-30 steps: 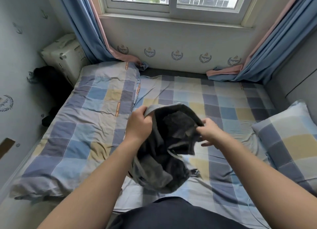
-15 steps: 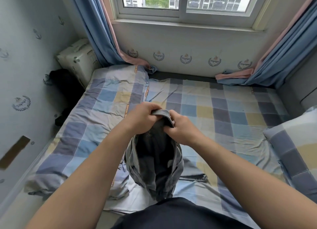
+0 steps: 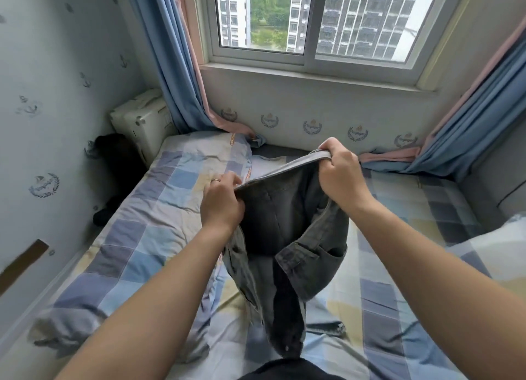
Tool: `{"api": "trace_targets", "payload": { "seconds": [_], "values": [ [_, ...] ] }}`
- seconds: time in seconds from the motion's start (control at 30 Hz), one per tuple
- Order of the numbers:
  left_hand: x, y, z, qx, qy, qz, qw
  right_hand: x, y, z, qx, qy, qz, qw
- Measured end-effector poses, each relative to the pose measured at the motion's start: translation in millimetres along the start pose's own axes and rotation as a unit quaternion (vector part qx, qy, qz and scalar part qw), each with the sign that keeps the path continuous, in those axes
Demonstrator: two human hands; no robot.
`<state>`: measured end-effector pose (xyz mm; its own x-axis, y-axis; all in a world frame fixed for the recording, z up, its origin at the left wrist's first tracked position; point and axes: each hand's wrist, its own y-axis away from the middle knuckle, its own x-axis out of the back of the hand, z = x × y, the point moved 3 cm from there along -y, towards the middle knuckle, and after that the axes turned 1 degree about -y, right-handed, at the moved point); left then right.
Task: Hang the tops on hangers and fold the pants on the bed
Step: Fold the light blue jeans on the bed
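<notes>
**Grey pants** (image 3: 284,231) held up by the waistband over the middle of the bed (image 3: 136,237). Left hand (image 3: 222,206): fingers curled, pinching the waistband's left end between thumb and fingertips, with a ring (image 3: 215,180) on one finger. Right hand (image 3: 340,177): fingers pressed together and wrapped over the waistband's right end, higher than the left. The waistband spans the gap between the hands. The legs hang bunched below, reaching toward the bed's near edge; contact with the bed cannot be told.
</notes>
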<state>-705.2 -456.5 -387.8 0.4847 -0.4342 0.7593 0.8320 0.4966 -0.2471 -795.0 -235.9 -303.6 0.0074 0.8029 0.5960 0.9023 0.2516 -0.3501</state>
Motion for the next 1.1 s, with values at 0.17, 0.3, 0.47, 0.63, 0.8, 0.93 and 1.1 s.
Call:
{"api": "trace_targets", "payload": {
  "seconds": [0.17,0.3,0.47,0.63,0.8,0.93,1.1],
  "values": [
    [32.4,-60.4,4.6,0.010,-0.053,-0.022,0.998,62.4,-80.9,-20.7,0.031,0.049,0.022,0.998],
    [85.6,-120.0,44.9,-0.015,-0.091,0.015,0.996,111.5,-137.5,-31.4,0.095,0.178,-0.011,0.979],
    [151.5,-180.7,93.3,-0.038,-0.160,0.065,0.984,173.5,-179.5,-48.8,0.088,0.323,0.032,0.942],
    [207.6,-218.6,138.1,-0.034,-0.224,0.117,0.967,233.4,-199.5,-75.7,0.031,0.370,0.106,0.922],
    [251.8,-238.0,173.4,-0.032,-0.190,0.153,0.969,278.0,-208.8,-104.3,-0.016,0.366,0.166,0.915],
    [282.9,-251.6,183.0,-0.026,-0.180,0.175,0.968,301.6,-211.5,-109.7,-0.065,0.366,0.205,0.905],
    [321.2,-271.8,185.3,0.038,-0.104,0.167,0.980,324.8,-216.2,-104.4,-0.108,0.346,0.249,0.898]
  ]
}}
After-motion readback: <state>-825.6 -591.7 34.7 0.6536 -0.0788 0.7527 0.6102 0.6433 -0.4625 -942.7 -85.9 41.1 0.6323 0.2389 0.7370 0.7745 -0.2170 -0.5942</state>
